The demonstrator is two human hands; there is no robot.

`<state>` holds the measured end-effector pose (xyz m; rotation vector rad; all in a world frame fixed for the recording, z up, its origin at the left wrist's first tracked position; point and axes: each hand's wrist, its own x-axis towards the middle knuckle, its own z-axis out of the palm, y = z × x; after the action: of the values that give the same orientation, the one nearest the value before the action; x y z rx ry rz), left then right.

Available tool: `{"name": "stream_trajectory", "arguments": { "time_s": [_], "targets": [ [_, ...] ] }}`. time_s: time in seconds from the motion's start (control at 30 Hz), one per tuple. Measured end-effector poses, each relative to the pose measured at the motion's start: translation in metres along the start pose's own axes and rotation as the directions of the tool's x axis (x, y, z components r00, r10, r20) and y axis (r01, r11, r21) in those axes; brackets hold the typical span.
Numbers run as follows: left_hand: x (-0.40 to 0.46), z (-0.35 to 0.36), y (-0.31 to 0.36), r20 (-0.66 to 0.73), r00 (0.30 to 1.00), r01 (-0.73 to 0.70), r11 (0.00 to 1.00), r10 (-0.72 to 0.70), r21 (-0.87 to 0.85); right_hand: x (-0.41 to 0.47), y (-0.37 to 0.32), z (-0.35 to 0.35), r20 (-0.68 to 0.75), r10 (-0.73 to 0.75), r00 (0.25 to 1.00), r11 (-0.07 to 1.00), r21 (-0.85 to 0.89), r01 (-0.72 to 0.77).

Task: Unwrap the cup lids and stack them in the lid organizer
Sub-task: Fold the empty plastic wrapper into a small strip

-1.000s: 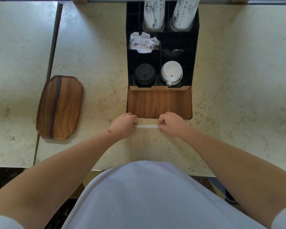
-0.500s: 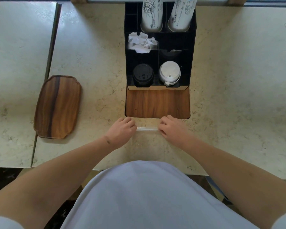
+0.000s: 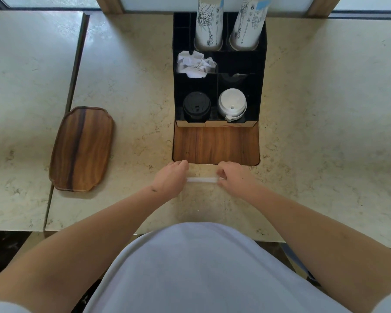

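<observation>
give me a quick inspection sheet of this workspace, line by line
surface: pale marbled counter, with a seam to a second slab on the left
job's things: black lid organizer at the back; black lids in its front left slot, white lids in its front right slot; thin white strip stretched between both hands, what it is cannot be told
clutter: crumpled white wrapper in a middle slot; wooden tray lying empty on the left
grippers: left hand and right hand each pinch one end of the strip, low over the counter
cables: nothing seen
surroundings: two printed cup stacks in the rear slots; wooden panel in front of the organizer
</observation>
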<state>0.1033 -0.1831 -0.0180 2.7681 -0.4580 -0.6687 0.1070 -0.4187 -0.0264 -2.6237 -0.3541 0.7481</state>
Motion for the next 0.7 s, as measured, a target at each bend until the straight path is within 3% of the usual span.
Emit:
{"name": "stream_trajectory", "arguments": {
  "time_s": [0.17,0.37,0.7],
  "targets": [
    [-0.006,0.005,-0.002,-0.052,0.995,-0.09,0.996,0.09,0.018,-0.001,0.003,0.003,0.013,0.013,1.0,1.0,0.012,-0.014],
    [-0.031,0.016,-0.011,-0.179,0.921,-0.308,0.93,0.344,0.201,-0.025,0.005,0.012,-0.131,-0.195,0.972,0.969,-0.178,0.17],
    [-0.04,0.027,-0.022,-0.174,0.895,-0.366,0.899,0.411,0.24,-0.041,0.009,0.02,-0.193,-0.34,0.92,0.912,-0.308,0.272]
  ]
}}
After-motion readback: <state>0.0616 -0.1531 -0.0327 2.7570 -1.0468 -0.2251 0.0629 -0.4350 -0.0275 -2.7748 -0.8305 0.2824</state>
